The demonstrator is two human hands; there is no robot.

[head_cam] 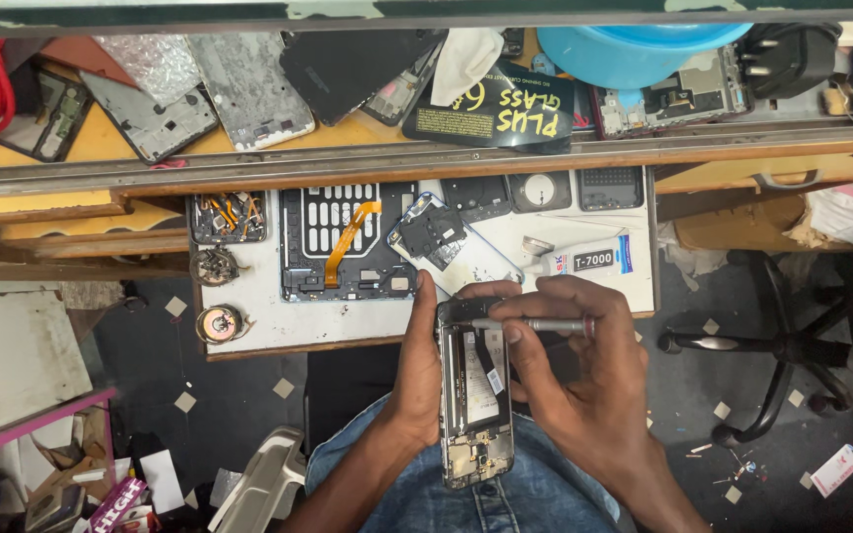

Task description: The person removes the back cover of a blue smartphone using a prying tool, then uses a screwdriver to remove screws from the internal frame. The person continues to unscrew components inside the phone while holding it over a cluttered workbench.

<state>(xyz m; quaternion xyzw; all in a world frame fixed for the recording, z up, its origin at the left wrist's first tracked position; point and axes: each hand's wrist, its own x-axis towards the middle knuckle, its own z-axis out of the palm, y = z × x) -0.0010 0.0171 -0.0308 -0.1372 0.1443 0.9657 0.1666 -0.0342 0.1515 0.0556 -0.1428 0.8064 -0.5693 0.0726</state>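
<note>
My left hand grips the side of an opened phone with its back cover off, held upright over my lap. My right hand holds a slim metal screwdriver with its tip at the phone's upper end. Just beyond the phone lies a pulled-out white board carrying a black tablet frame with an orange flex cable, a second phone body and a glue tube.
A small tray of parts and two round coils sit on the board's left. The wooden desk above holds several phone backs, a blue bowl and a black plug. A black stool stands at the right, scraps on the floor.
</note>
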